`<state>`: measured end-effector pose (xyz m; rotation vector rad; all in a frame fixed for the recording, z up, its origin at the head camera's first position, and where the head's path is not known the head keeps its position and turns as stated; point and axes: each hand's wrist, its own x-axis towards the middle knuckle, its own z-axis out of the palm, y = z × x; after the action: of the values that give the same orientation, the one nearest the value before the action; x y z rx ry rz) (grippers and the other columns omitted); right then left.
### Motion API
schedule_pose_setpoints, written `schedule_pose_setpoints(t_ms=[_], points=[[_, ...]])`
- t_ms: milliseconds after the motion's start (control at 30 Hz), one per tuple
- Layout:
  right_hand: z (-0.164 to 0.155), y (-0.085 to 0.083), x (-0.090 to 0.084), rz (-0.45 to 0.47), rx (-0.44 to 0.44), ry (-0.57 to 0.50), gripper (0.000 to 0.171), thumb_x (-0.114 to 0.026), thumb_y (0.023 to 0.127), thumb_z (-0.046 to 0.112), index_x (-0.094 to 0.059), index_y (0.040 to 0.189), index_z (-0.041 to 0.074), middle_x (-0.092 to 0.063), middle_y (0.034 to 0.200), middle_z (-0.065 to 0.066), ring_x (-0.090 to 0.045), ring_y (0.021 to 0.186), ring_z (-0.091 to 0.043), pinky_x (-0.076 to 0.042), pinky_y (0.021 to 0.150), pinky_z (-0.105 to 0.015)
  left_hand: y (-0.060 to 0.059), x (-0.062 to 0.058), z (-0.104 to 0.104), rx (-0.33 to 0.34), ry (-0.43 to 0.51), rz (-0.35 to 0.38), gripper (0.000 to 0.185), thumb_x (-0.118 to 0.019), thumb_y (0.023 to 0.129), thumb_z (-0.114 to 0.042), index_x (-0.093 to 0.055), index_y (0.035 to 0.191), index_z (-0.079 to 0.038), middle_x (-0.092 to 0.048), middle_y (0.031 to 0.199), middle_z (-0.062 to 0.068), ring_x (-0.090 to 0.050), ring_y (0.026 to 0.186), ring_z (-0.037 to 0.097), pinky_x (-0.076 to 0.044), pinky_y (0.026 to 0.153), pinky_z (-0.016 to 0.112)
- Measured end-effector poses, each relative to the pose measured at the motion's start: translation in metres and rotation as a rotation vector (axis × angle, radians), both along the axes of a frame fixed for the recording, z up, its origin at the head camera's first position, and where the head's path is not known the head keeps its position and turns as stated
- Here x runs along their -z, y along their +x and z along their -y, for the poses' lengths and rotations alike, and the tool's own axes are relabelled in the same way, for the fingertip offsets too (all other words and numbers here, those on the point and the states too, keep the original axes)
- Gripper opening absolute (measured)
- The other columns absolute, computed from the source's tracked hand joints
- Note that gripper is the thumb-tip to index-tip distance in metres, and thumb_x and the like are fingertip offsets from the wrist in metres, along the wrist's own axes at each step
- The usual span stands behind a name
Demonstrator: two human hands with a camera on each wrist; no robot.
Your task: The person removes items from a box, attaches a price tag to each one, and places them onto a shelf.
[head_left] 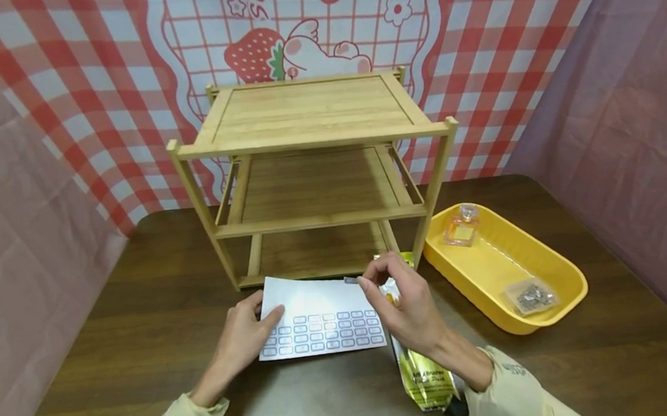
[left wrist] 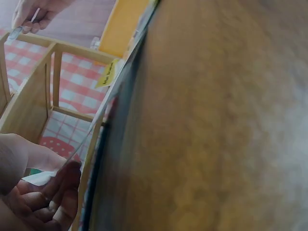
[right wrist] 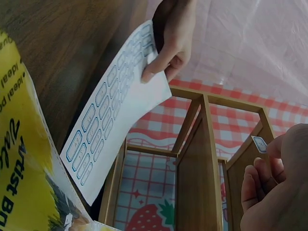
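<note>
My left hand [head_left: 246, 332] grips the left edge of a white sticker sheet [head_left: 317, 297], thumb on its face and fingers behind it. Rows of small blue-bordered labels fill the sheet's lower part; the upper part is bare. Between thumb and forefinger, my right hand [head_left: 402, 300] pinches one small label sticker [right wrist: 260, 144] with a blue border, held up off the sheet near its upper right corner. In the left wrist view, the sheet [left wrist: 103, 108] shows nearly edge-on, with the left thumb and fingers around its near end.
A three-tier wooden shelf [head_left: 319, 222] stands behind the sheet. On the right, a yellow tray [head_left: 549, 263] holds a perfume bottle [head_left: 461, 225] and a small clear box [head_left: 531, 296] of grey pieces. A yellow brush package [head_left: 426, 380] lies under the right forearm.
</note>
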<state>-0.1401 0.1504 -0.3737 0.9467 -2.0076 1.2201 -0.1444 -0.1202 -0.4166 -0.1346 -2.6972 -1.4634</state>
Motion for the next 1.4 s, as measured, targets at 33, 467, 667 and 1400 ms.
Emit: schedule_pose_setpoints(t_ms=[33, 467, 667, 1400], points=[[0.000, 0.000, 0.000, 0.004, -0.001, 0.004, 0.018, -0.067, 0.090, -0.010, -0.059, 0.096, 0.004, -0.058, 0.088, -0.004, -0.055, 0.079, -0.016, -0.049, 0.072, -0.022, 0.000, 0.001, 0.000, -0.001, -0.025, -0.005, 0.026, -0.072, 0.094, -0.004, -0.068, 0.116, 0.008, -0.075, 0.097, 0.019, -0.065, 0.071, 0.016, -0.055, 0.063, 0.032], [-0.001, 0.000, 0.002, 0.000, -0.012, 0.015, 0.014, -0.067, 0.092, -0.007, -0.059, 0.096, 0.004, -0.058, 0.088, -0.004, -0.055, 0.079, -0.016, -0.050, 0.071, -0.024, -0.004, 0.014, -0.001, 0.017, -0.248, -0.069, 0.024, -0.074, 0.091, -0.006, -0.066, 0.111, 0.006, -0.072, 0.093, 0.021, -0.065, 0.074, 0.028, -0.056, 0.068, 0.050], [-0.001, 0.001, 0.002, 0.024, -0.004, 0.033, 0.014, -0.068, 0.092, -0.006, -0.059, 0.096, 0.004, -0.058, 0.089, -0.003, -0.055, 0.080, -0.015, -0.050, 0.071, -0.024, -0.005, 0.017, 0.000, 0.019, -0.319, -0.075, 0.044, -0.076, 0.090, -0.005, -0.060, 0.127, 0.014, -0.066, 0.118, 0.034, -0.068, 0.103, 0.045, -0.057, 0.086, 0.056], [-0.001, -0.001, 0.005, 0.052, -0.015, 0.058, 0.024, -0.070, 0.086, -0.014, -0.061, 0.098, 0.004, -0.060, 0.089, -0.002, -0.056, 0.078, -0.013, -0.051, 0.068, -0.023, -0.006, 0.004, -0.012, 0.118, -0.292, -0.351, 0.037, -0.077, 0.092, -0.013, -0.065, 0.125, -0.002, -0.063, 0.116, 0.015, -0.060, 0.104, 0.033, -0.053, 0.089, 0.049]])
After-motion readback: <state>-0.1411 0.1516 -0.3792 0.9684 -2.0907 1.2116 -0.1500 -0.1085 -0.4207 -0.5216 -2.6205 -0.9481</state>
